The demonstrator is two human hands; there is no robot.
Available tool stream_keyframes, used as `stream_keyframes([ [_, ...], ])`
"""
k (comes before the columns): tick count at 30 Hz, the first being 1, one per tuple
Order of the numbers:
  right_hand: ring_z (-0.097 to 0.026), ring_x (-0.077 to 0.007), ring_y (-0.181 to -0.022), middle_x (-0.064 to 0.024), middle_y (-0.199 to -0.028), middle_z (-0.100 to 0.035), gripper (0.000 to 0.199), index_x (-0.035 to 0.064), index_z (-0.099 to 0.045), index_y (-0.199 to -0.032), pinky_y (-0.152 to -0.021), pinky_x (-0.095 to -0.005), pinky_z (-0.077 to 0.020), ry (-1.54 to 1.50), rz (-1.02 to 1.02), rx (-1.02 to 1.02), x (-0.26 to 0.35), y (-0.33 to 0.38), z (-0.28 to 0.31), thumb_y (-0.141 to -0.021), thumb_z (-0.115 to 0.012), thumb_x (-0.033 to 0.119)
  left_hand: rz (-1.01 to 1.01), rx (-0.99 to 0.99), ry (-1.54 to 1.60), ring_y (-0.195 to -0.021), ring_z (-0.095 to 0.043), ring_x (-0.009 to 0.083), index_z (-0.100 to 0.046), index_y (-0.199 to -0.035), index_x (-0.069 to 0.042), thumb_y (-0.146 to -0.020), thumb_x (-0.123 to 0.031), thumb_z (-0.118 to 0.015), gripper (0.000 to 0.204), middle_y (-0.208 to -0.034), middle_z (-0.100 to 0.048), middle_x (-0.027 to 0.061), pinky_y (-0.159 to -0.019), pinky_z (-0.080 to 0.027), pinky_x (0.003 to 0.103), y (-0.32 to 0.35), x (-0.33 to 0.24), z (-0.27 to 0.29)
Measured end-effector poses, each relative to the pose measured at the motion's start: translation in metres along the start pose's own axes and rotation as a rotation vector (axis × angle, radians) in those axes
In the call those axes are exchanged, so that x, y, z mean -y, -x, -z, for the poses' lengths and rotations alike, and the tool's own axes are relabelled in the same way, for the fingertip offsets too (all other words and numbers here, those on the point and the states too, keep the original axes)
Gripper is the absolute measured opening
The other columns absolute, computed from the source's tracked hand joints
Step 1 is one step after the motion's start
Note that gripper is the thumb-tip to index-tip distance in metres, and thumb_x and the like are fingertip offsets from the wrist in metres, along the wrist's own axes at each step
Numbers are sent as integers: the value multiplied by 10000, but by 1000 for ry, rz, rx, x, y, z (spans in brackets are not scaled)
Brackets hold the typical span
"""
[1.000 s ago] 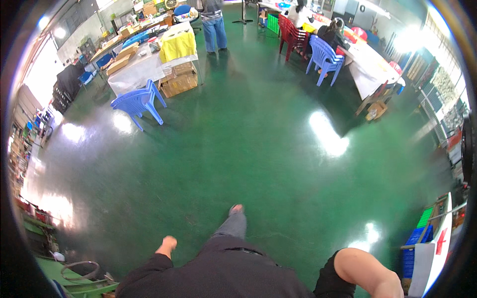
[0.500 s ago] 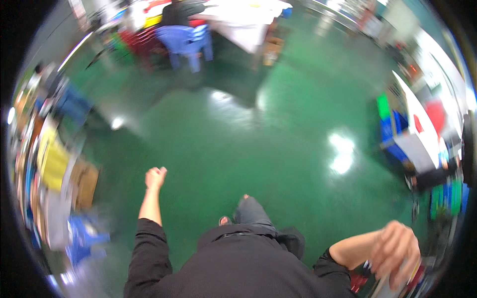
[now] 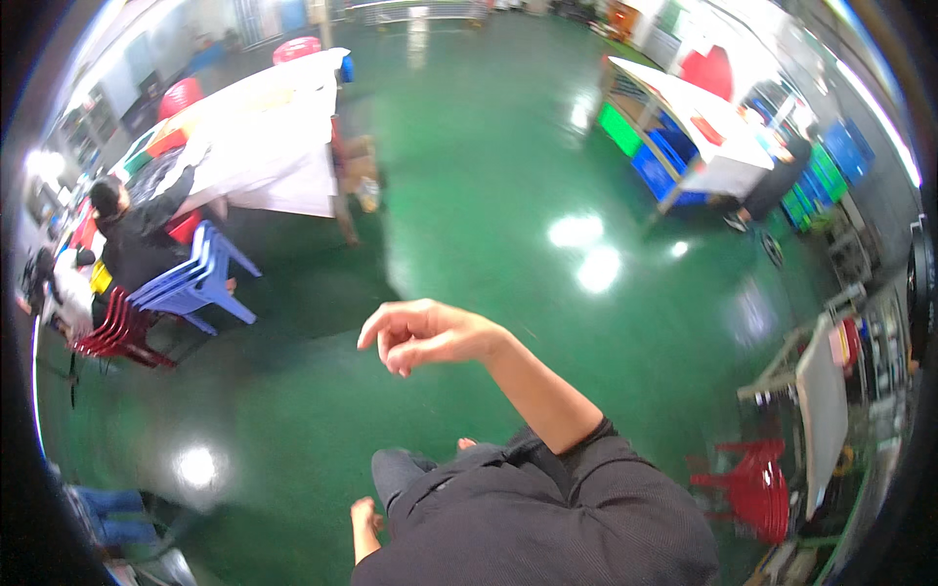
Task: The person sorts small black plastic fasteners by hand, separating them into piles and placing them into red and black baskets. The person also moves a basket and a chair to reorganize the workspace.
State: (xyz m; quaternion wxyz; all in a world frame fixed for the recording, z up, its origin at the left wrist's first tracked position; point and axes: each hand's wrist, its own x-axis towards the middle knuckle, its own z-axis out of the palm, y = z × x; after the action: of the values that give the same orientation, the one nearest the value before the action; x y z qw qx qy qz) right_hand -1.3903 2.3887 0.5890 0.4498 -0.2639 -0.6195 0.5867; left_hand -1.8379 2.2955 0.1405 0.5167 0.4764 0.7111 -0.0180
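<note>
The right hand (image 3: 425, 335) is raised in front of the body over the glossy green floor (image 3: 489, 176), its bare forearm running back down to a dark sleeve; the fingers curl loosely inward with the thumb near the forefinger, and nothing is held between them, so it looks like a hand swung out for balance rather than one at work on anything. The left hand (image 3: 364, 523) hangs low beside the dark trousers, near the lower edge of the view, fingers loosely bent and also without a thing in them as far as the small patch shows. Neither hand touches an object; what lies nearest is only the bare floor beneath them. Taking the raised right hand as the landmark: well off to its left stands a stack of blue plastic chairs (image 3: 195, 283) with a stack of red chairs (image 3: 122, 327) just beyond, pushed together probably to save room. Beyond those, a person in dark clothes sits at a long white-covered table (image 3: 264, 146). Far above and to the right of the hand is another white table (image 3: 699, 117) with blue and green crates (image 3: 664, 161) stowed under it. Low to the hand's right stands a red stool (image 3: 747, 483) beside a tilted grey board (image 3: 821, 410).
</note>
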Motion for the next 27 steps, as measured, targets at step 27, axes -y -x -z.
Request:
stream_keyframes([
  [27, -597, -306, -899, -119, -919, -636, 354, 99, -564, -1028, -785, -418, -463, 1221, -806, 43, -279, -650, 377, -772, -660, 323, -1050, 114, 457, -787, -560, 155, -612, -1003, -6, -845, -10, -487, 202, -907, -593, 80, -761, -451, 280, -250, -770, 591],
])
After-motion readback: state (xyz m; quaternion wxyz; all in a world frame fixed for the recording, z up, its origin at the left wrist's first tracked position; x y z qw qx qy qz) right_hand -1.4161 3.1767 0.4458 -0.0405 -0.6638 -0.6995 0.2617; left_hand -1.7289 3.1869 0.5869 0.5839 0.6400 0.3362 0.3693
